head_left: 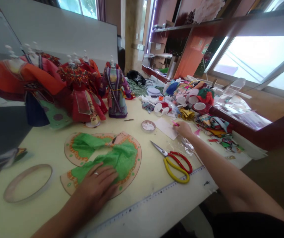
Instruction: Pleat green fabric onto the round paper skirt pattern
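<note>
The left hand (98, 181) is lying palm down with its fingers extended and loosely side by side on a curved green cloth piece (124, 155) with a pale, patterned border. It is gripping nothing that shows; the light touch is probably keeping the thin, wrinkled cloth from sliding on the table (152, 180). The right hand (183, 129) is reaching out past the scissors (168, 154), its thumb and fingertips appearing to pinch a small pink item (175, 123) over a sheet of white paper (165, 128). What that item is, the view is not telling clearly; the paper is perhaps serving as a clean spot under it.

The scissors are lying with their handles towards the person, seemingly to be easy to pick up. A small round dish (148, 131) is sitting just beside the paper, its white contents within easy reach of the right hand. A ruler strip (142, 203) is running near the front edge, and a hoop (14, 187) is lying off to the left. Dressed figures (114, 89) are standing at the back, likely so that the front is staying free for handwork.

The green cloth piece is lying directly under the left hand, touching it, and is spreading mostly beyond the fingers, away from the person. It is well apart from the right hand, with the dish and scissors lying between.
</note>
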Available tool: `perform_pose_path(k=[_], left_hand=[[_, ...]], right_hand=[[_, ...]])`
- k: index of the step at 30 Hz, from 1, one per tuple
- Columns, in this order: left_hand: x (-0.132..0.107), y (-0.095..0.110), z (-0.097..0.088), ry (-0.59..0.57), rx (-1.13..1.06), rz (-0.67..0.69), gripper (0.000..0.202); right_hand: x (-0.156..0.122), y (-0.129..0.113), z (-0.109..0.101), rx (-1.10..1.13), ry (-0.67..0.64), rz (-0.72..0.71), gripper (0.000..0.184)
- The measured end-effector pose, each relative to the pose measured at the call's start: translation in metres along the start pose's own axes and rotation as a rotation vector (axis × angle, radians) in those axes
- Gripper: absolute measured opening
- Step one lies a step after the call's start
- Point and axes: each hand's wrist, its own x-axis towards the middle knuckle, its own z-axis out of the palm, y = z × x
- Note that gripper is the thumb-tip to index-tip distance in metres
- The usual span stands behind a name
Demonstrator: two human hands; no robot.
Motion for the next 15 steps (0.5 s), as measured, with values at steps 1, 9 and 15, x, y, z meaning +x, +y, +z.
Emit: perform_pose_path(k=[1,9,15], left_hand=[[0.0002,0.0003,-0.0003,0.004,-0.004,0.000,0.025],[0.0004,0.0022,-0.0025,0.003,-0.009,-0.014,0.024],[0.0007,0.0026,-0.0011,0.021,-0.012,0.001,0.024]], right_hand=[[0.0017,-0.0002,0.0005,-0.012,-0.004,0.000,0.029],[0.0084,-0.0047,0.0000,-0.111,-0.019,-0.042,0.029],[0.0087,-0.0076,0.0017,-0.167,-0.029,-0.078,0.029]])
